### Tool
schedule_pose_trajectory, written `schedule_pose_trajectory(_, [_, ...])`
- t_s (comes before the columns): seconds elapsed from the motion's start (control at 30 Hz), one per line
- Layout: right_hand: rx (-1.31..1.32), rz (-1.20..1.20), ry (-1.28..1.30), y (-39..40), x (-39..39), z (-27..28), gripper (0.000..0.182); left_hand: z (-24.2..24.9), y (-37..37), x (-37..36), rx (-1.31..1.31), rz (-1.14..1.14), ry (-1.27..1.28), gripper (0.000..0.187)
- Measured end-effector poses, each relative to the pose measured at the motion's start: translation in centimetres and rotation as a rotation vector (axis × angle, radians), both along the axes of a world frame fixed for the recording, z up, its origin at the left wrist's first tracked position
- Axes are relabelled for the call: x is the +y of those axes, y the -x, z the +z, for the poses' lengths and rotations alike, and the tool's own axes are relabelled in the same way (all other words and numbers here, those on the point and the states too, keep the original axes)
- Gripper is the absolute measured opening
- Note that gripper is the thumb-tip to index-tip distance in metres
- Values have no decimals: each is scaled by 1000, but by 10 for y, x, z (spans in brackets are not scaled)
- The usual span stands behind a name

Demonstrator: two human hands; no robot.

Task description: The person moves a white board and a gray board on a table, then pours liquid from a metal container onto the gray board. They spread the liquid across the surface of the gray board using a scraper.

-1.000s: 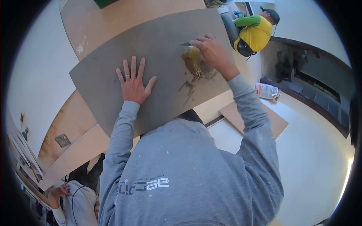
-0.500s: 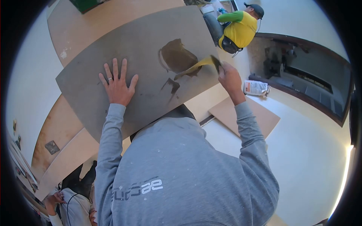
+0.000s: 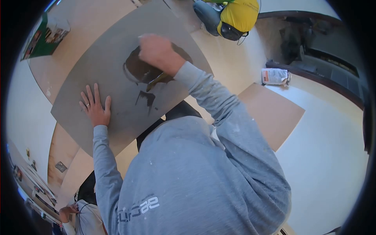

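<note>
A large grey board (image 3: 105,51) lies in front of my body. My left hand (image 3: 95,107) rests flat on its left part, fingers spread, a ring on one of them. A dark brown, wet-looking puddle (image 3: 137,70) covers the board's middle, with a smaller dark smear (image 3: 147,100) nearer to me. Over the puddle is my right hand (image 3: 160,53), closed and a little blurred. Below it shows part of a thin, flexible yellow-brown strip (image 3: 158,80), which the hand grips; the rest is hidden under the hand.
A co-worker in a yellow shirt (image 3: 239,17) crouches beyond the board. Another person (image 3: 88,217) is at lower left. At upper left stands a green box (image 3: 42,43). A white bag (image 3: 275,76) and a tan panel (image 3: 272,115) lie on the right.
My right hand has swung left with the strip, from the board's right edge to over the puddle. My left hand still lies flat on the board. The whole view has shifted.
</note>
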State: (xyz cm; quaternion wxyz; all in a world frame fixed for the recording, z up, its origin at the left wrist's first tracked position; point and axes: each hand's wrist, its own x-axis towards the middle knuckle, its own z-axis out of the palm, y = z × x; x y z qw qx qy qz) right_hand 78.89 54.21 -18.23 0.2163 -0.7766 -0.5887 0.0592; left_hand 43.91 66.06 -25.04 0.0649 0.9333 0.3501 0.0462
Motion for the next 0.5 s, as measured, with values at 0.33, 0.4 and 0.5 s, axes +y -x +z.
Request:
schedule_pose_trajectory(0.33, [-330, 590, 262, -51, -91, 41, 17, 3, -2, 4, 40, 28, 72, 77])
schedule_pose_trajectory(0.4, [-272, 591, 351, -64, -119, 58, 21, 4, 2, 2, 38, 30, 82, 77])
schedule_pose_trajectory(0.5, [-167, 417, 386, -81, -131, 77, 26, 0, -2, 5, 25, 32, 72, 78])
